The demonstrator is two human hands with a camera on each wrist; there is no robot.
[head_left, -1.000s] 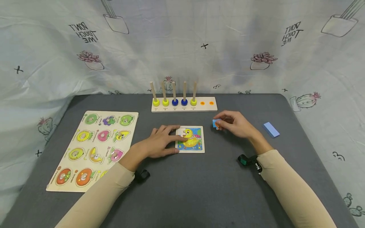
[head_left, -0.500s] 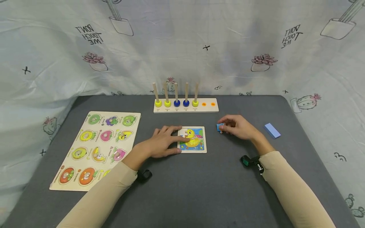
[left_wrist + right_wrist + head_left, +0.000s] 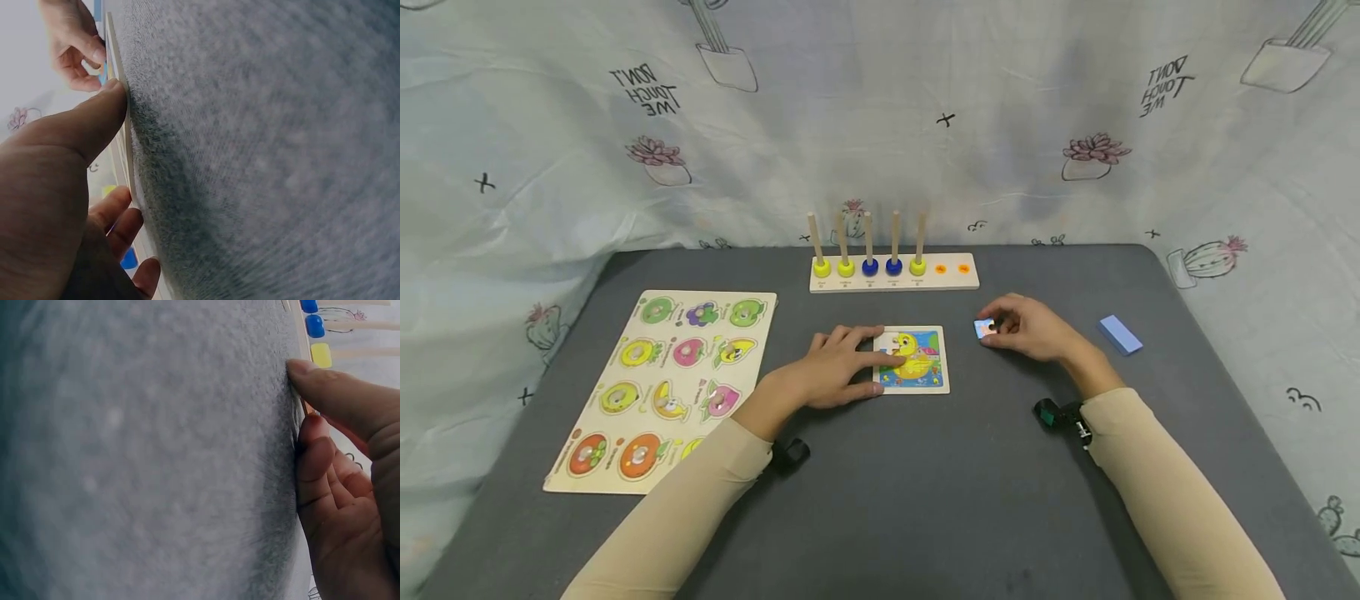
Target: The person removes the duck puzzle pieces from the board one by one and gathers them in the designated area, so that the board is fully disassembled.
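Observation:
A small square jigsaw puzzle with a yellow duck picture and a pale wooden rim lies mid-table. Spread over its left side, my left hand rests its index finger on the picture, with the thumb at the near left corner. The left wrist view has that thumb against the board's edge. To the right of the puzzle, my right hand pinches a small light-blue puzzle piece between thumb and fingers, low over the table. In the right wrist view the thumb and fingertips mostly hide the piece.
Behind the puzzle stands a white peg board with several wooden pegs bearing yellow and blue rings. A large fruit puzzle board lies at left, partly under the left forearm. A blue block lies at right. A printed curtain hangs behind.
The puzzle piece has turned in my right hand's fingers and now shows a lighter face with a dark spot. My left hand stays on the duck puzzle. The head view has shifted slightly.

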